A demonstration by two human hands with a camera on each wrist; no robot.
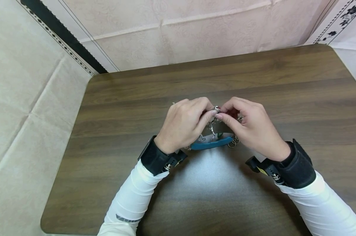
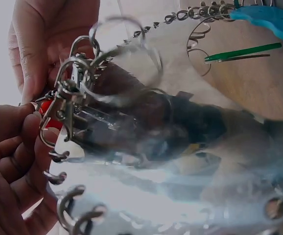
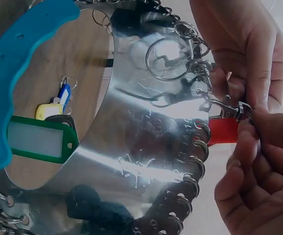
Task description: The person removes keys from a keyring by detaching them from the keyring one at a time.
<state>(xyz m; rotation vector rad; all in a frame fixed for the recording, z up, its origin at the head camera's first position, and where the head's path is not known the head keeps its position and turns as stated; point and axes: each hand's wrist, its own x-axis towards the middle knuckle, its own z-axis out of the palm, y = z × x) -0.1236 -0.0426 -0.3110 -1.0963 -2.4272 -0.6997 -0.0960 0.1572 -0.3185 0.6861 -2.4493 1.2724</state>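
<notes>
A shiny metal key holder plate (image 3: 146,142), lined with rings and snap hooks, stands between the hands with its blue handle (image 1: 211,144) toward the wearer. At its far edge my left hand (image 1: 185,121) and right hand (image 1: 250,123) meet fingertip to fingertip. Both pinch the small end of a snap hook (image 3: 224,106) with thumb and forefinger. A red tag (image 3: 222,131) sits right beside those fingers, partly hidden by them. Big loose rings (image 3: 168,58) hang from the neighbouring hooks.
A green key tag (image 3: 36,139), a yellow tag (image 3: 49,111) and a blue tag (image 3: 63,95) show through the plate's cut-out. Beneath everything lies a brown wooden table (image 1: 154,91) with rounded corners. Pale patterned cloth (image 1: 195,29) surrounds it at the back and sides.
</notes>
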